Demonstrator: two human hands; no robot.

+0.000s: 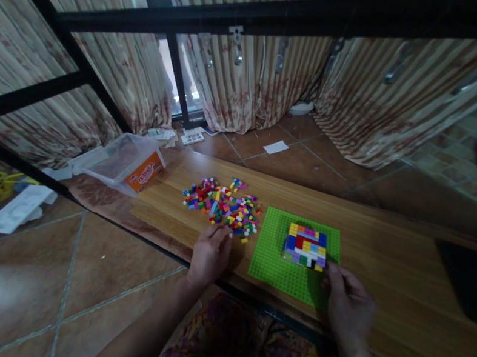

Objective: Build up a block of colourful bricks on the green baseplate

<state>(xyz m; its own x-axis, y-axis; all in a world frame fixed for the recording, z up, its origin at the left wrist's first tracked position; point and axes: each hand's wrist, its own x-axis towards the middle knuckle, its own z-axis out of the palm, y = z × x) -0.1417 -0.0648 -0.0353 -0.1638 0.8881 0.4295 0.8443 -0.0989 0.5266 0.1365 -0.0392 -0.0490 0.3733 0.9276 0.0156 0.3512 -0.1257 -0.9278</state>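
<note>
A low block built of multicoloured toy bricks (306, 246) stands on a green studded baseplate (268, 257). At its near right corner is my right hand (349, 306), thumb and fingertips closed against the edge of the block. My left hand (210, 253) rests at the near edge of a loose pile of small toy bricks (222, 201), left of the baseplate. Its fingers are curled together, and whatever they pinch, if anything, is hidden. A few yellow and white bricks lie just beyond its fingertips.
Both piles of work sit on a long wooden table (403, 263). A clear plastic box (119, 160) with an orange label stands at its left end. A dark flat object (476, 285) lies at the right. Black metal bars (266, 23) cross in front of striped curtains.
</note>
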